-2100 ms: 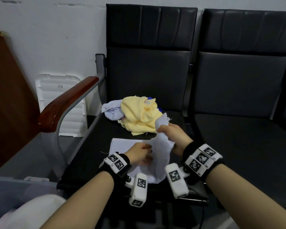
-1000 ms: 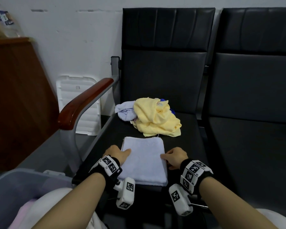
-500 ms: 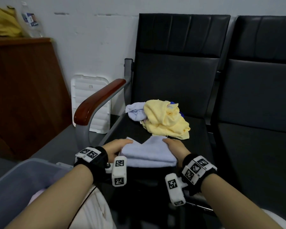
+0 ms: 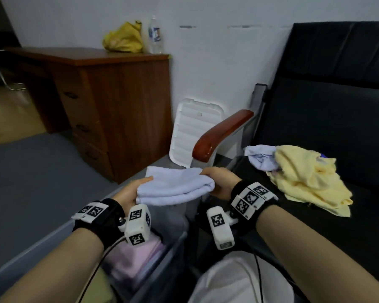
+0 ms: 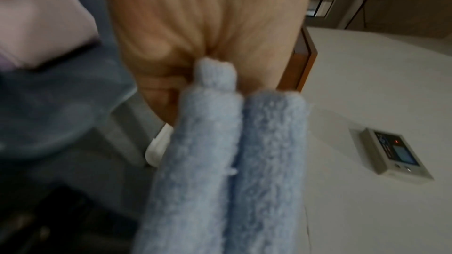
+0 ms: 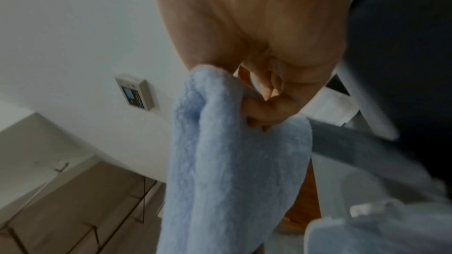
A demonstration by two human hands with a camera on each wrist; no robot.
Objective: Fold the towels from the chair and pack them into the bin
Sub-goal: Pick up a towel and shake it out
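Note:
A folded pale blue towel (image 4: 175,185) hangs in the air between my hands, above the grey bin (image 4: 42,248). My left hand (image 4: 129,193) grips its left end, thumb on top, and my right hand (image 4: 219,180) pinches its right end. Both wrist views show the blue towel (image 5: 220,171) (image 6: 232,161) clamped between thumb and fingers. A folded pink towel (image 4: 136,256) lies inside the bin. On the black chair seat (image 4: 370,226) to the right stay a crumpled yellow towel (image 4: 306,180) and a pale lilac one (image 4: 263,158).
The chair's wooden armrest (image 4: 221,134) stands just behind the held towel. A white bin lid (image 4: 193,130) leans on the wall beside a wooden desk (image 4: 109,101), which bears a yellow bag (image 4: 123,38) and a bottle (image 4: 154,36). Grey floor lies to the left.
Both hands took hold of the folded blue towel on the seat, lifted it and carried it left, off the chair and over the bin. My view swung left with it.

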